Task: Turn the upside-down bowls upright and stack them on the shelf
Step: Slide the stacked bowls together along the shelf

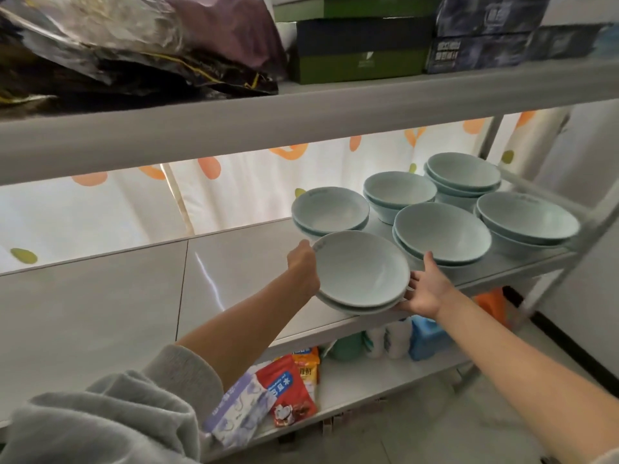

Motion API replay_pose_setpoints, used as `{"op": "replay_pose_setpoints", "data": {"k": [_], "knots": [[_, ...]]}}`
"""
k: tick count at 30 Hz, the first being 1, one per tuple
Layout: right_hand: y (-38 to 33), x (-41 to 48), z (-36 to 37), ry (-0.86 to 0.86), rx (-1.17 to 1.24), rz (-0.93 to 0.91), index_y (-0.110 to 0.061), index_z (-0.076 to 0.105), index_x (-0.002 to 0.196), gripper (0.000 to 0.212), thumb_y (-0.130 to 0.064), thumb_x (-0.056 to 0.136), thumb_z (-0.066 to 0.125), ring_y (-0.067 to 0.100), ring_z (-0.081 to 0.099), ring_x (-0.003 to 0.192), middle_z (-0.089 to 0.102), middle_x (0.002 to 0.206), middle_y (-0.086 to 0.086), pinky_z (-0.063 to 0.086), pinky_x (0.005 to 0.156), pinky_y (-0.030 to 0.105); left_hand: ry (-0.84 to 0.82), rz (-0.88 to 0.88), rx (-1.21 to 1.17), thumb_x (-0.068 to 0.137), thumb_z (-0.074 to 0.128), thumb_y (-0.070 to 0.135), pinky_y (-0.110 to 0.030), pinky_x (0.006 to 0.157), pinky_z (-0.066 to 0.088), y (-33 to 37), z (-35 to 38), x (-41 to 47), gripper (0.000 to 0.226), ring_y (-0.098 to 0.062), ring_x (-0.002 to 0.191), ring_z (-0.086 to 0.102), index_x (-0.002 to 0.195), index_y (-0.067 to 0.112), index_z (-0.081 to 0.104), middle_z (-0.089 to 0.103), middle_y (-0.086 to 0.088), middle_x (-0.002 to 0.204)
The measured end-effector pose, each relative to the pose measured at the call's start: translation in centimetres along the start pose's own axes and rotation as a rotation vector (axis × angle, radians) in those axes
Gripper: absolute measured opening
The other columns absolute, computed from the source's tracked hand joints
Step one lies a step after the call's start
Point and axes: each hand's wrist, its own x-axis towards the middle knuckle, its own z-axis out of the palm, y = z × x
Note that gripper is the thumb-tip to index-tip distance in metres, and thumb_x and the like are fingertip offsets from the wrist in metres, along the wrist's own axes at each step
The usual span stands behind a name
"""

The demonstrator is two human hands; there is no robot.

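Note:
Two pale green bowls stacked upright (361, 272) sit at the front of the middle shelf (234, 279). My left hand (303, 267) grips the stack's left rim. My right hand (425, 288) touches its right side with fingers spread and thumb up. Behind and to the right stand more upright stacks of the same bowls: back left (330, 209), back middle (398, 190), back right (464, 175), centre (442, 232) and far right (527, 219). No upside-down bowl shows.
The top shelf holds crumpled bags (134, 45) and dark boxes (361, 45). On the bottom shelf lie snack packets (288, 386), white bottles (385, 339) and a blue pack (425, 336). A patterned curtain (234, 189) hangs behind.

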Motion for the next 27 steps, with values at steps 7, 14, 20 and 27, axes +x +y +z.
{"op": "replay_pose_setpoints", "data": {"k": [7,14,20,27], "knots": [[-1.4,0.9,-0.3,0.043,0.030,-0.023,-0.004,0.037,0.140,0.081,-0.066,0.091,0.022,0.034,0.040,0.131,0.042,0.143,0.015,0.038,0.088,0.056,-0.092,-0.035,0.059,0.088,0.045,0.045,-0.056,0.100,0.043,0.0,1.8,3.3,0.033,-0.037,0.112,0.057,0.106,0.017,0.049,0.058,-0.012,0.121],[-1.5,2.3,0.1,0.041,0.054,-0.062,-0.010,0.038,0.141,0.081,-0.069,0.089,0.021,0.035,0.041,0.130,0.046,0.131,0.015,0.039,0.089,0.058,-0.168,-0.007,0.105,0.097,0.041,0.043,-0.046,0.097,0.048,1.3,2.4,4.5,0.044,-0.032,0.103,0.061,0.124,0.010,0.053,0.061,-0.013,0.117],[2.4,2.5,0.6,0.160,0.237,-0.220,-0.015,0.037,0.143,0.083,-0.072,0.087,0.012,0.031,0.041,0.132,0.046,0.142,0.009,0.038,0.099,0.055,-0.121,-0.039,0.125,0.099,0.038,0.044,-0.048,0.100,0.037,1.0,0.3,5.9,0.055,-0.028,0.112,0.049,0.142,0.011,0.039,0.044,-0.011,0.143],[11.5,1.8,7.1,0.146,0.187,-0.165,-0.011,0.024,0.148,0.085,-0.069,0.086,0.024,0.030,0.035,0.138,0.032,0.151,0.014,0.033,0.109,0.049,-0.012,-0.098,0.037,0.097,0.038,0.049,-0.061,0.112,0.020,1.6,-6.4,6.8,0.063,-0.035,0.142,0.026,0.149,0.014,0.030,0.026,-0.012,0.156]]}}
